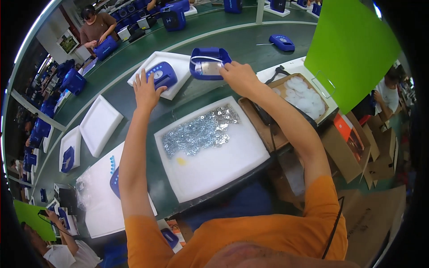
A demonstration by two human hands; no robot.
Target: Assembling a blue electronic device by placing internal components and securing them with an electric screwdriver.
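My left hand (147,91) rests with fingers spread against a blue rounded device (161,74) that lies on a white foam pad (178,62). My right hand (239,77) grips the right edge of a blue housing shell (207,64) with a shiny plate inside, which sits on the green belt (241,42). In front of me a white foam tray (223,158) carries a heap of several small silver washers and screws (201,130).
A cardboard box of white round discs (304,96) stands at my right beside a green upright panel (353,49). Empty white pads (99,125) and blue devices (281,42) lie along the belt. Other people work at far left, lower left and right.
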